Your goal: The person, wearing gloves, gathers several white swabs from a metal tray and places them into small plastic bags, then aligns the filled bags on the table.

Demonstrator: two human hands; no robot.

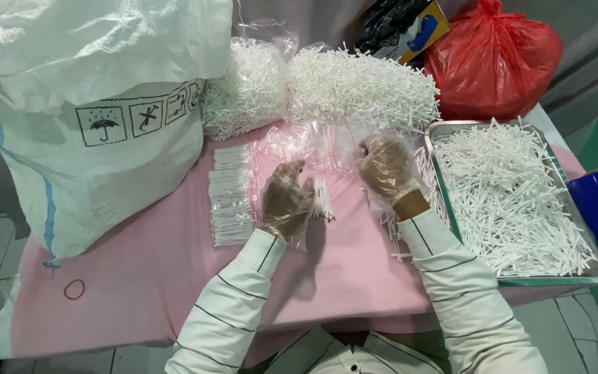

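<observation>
Gloved left hand [285,201] pinches a small bundle of thin white paper sticks [322,199]; gloved right hand [384,168], just beside it, is loosely curled and holds nothing.

Left hand [285,201] in clear plastic glove, closed around small bundle of white sticks [322,199] on pink table cover [140,284]. Right hand [385,166], likewise gloved, raised just right of bundle, fingers curled, not touching it. Flat packed rows of sticks [231,197] just left. Metal tray [444,173] of loose sticks at right. Two bagged heaps [327,86] at far side. Large white sack [91,131] at left.
</observation>
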